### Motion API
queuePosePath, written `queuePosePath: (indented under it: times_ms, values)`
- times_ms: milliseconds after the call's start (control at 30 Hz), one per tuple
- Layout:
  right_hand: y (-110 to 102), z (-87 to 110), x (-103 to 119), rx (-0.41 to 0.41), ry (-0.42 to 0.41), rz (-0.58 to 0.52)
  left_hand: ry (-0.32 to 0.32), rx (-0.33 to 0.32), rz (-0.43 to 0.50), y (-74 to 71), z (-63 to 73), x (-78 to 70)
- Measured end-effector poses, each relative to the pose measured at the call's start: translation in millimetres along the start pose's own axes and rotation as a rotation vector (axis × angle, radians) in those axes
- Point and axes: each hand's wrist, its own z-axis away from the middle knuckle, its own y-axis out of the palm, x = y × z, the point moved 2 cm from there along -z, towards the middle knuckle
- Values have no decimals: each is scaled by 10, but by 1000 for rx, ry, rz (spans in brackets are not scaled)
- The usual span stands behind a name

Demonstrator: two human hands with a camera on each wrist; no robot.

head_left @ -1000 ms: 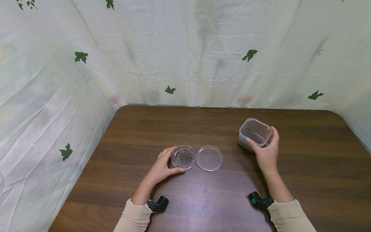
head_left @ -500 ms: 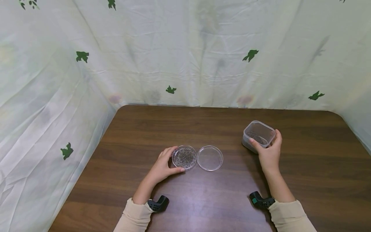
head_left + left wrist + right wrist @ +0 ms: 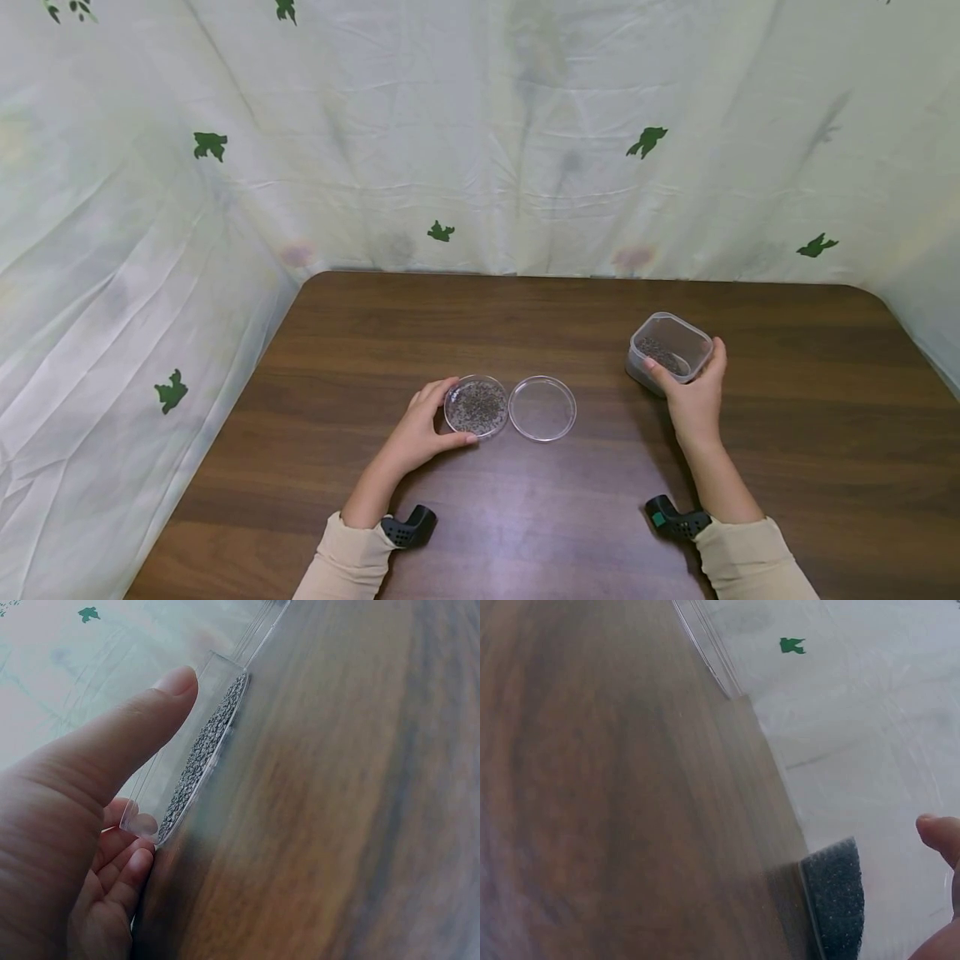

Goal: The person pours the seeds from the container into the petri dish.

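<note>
My left hand (image 3: pixel 416 431) holds a round clear petri dish (image 3: pixel 506 414) on the table, thumb at its near rim and fingers round its left side. A layer of grey granules (image 3: pixel 201 761) covers the dish's bottom, seen edge-on in the left wrist view. Right beside it lies a second clear round dish or lid (image 3: pixel 543 408) with nothing in it. Over on the right, my right hand (image 3: pixel 692 404) grips a clear square plastic tub (image 3: pixel 641 372) between thumb and fingers. Dark granules (image 3: pixel 836 900) are heaped towards the tub's left side.
A brown wood-grain table (image 3: pixel 510 333) carries everything. Pale cloth with green leaf shapes (image 3: pixel 647 142) hangs behind it and down the left side. Each wrist wears a black camera mount (image 3: pixel 410 528).
My right hand has shifted slightly right and nearer with the tub, then kept it about in place. My left hand and both round dishes have stayed put.
</note>
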Motion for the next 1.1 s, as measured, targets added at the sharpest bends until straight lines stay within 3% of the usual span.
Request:
queuePosePath:
  times_ms: [233,533,933,1100]
  values:
    - [-28,24,29,-56,-43,27,0,-2,-2,0,2,-1]
    - [-15,70,165,-114,-268,11,-5,2,-1,-6,-4,-21]
    - [138,381,622,10,-469,38,-12,5,-3,-12,-8,-35]
    - [218,437,664,86,-545,51,-16,9,-4,-12,-12,-43]
